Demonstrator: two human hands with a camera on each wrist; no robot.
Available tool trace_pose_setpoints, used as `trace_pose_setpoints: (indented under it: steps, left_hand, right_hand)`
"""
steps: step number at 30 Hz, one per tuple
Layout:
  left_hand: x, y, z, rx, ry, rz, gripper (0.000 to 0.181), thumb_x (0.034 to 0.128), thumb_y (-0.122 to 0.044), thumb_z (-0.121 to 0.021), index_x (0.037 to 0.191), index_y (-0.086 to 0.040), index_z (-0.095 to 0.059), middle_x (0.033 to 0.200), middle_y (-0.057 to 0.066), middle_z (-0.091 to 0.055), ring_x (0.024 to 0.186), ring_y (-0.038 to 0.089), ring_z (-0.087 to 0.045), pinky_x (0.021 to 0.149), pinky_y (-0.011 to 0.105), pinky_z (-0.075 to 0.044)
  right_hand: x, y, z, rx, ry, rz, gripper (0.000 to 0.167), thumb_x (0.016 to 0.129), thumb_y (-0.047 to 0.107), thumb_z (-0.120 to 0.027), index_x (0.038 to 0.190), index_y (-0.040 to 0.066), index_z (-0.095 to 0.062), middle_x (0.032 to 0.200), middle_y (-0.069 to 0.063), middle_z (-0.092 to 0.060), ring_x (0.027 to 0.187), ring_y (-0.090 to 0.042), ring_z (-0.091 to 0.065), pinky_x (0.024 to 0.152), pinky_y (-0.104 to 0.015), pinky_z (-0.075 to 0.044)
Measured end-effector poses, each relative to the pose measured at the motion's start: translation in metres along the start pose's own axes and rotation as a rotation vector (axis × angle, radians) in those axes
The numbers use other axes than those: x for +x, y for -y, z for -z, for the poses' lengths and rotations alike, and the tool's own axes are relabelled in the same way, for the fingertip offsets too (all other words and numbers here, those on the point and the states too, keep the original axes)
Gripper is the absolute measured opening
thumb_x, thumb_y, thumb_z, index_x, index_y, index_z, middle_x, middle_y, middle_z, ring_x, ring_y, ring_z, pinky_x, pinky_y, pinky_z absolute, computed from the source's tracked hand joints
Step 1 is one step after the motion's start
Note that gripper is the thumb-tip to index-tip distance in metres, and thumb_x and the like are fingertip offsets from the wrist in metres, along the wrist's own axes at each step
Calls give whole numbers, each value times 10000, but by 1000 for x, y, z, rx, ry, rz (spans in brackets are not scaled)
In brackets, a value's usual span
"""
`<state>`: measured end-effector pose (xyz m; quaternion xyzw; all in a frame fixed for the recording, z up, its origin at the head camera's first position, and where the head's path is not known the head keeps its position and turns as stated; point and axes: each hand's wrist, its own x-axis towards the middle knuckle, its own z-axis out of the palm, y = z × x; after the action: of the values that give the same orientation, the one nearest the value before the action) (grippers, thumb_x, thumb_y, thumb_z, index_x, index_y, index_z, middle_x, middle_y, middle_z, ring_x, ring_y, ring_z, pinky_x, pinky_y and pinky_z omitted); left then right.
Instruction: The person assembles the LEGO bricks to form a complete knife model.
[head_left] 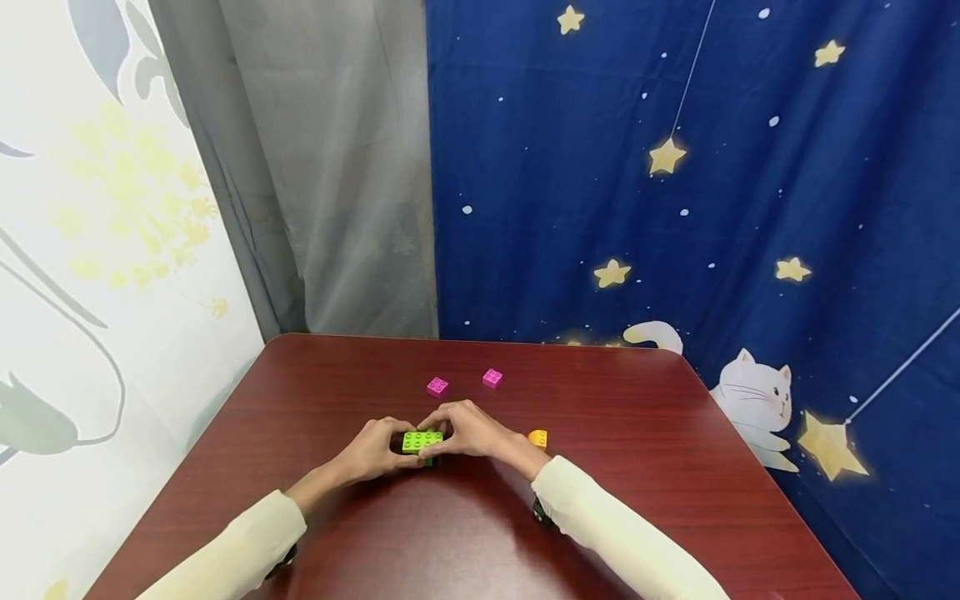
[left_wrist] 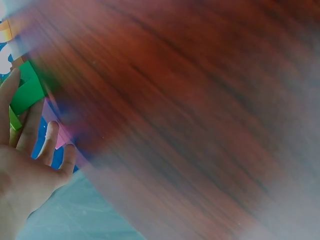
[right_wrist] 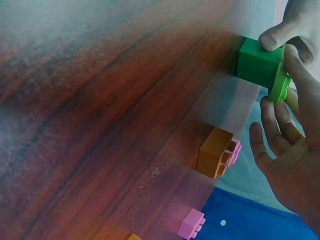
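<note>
A light green toy building brick with studs on top sits on a dark green brick, in the middle of the table. My left hand grips the pair from the left, its thumb on the dark green brick in the right wrist view. From the right, my right hand pinches the light green brick, thumb on the near side and fingers on the far side. The left wrist view catches the dark green brick at its left edge beside the left hand. Fingers partly cover both bricks.
Two pink bricks lie beyond the hands. A yellow brick with a rounded edge lies by the right wrist. An orange-brown brick stands near the right hand in the right wrist view. Curtains hang behind the table.
</note>
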<state>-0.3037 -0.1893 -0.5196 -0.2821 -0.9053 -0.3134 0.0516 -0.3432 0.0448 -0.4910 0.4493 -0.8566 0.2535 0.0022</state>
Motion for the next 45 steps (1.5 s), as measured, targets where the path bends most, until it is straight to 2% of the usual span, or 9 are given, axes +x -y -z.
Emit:
trace_pose_setpoints:
  steps: [4,10,17,22,31,38,45]
  left_hand:
    - [-1,1,0,-5,-11,-5,341,817,-341,-906,1070,-159,-767,987,-107,-727,895,85,-631,795,323,-534]
    - [0,0,1,-16,6,-4,410,812,-391,-901,1104,-135,-769,991,-97,-740,901,80,-647,804,338,-542]
    - [1,-3,2,-38,15,18,433,812,-399,-900,1126,-136,-760,973,-91,-723,867,82,-622,773,313,-536]
    - [3,-6,3,-22,14,27,396,822,-388,-893,1135,-187,-757,979,-118,-709,871,82,-603,787,309,-523]
    - [4,-9,6,-10,11,20,392,824,-418,-884,1138,-216,-762,1016,-128,-716,886,72,-605,803,302,-513]
    - [3,-10,7,-19,3,21,376,830,-397,-884,1142,-229,-760,1026,-129,-714,902,81,-605,818,308,-513]
    - [1,-11,6,-25,-3,21,358,840,-389,-877,1138,-229,-761,1042,-128,-716,928,96,-608,849,340,-517]
  right_hand:
    - [-2,-2,0,33,-20,13,404,870,400,-853,1190,164,-782,1011,80,-721,879,-171,-684,748,-187,-526]
    - [-7,-7,9,100,-36,-26,439,872,343,-863,1213,84,-769,1073,-8,-767,913,-157,-721,811,-293,-583]
    - [-17,-22,20,68,-70,-50,447,877,331,-861,1216,57,-763,1085,-48,-781,919,-157,-712,811,-276,-573]
    - [-24,-34,27,54,-94,-67,453,877,336,-859,1207,40,-762,1073,-82,-775,922,-157,-693,809,-287,-566]
    - [-36,-54,31,14,-93,-118,466,849,336,-885,1212,69,-765,1034,-10,-767,944,-145,-688,852,-282,-559]
    - [-43,-59,33,-2,-55,-167,507,837,356,-891,1238,78,-751,1073,-13,-762,975,-171,-686,882,-299,-559]
    - [-46,-60,28,-14,-27,-161,531,813,359,-907,1240,89,-746,1074,-15,-767,970,-180,-698,878,-307,-563]
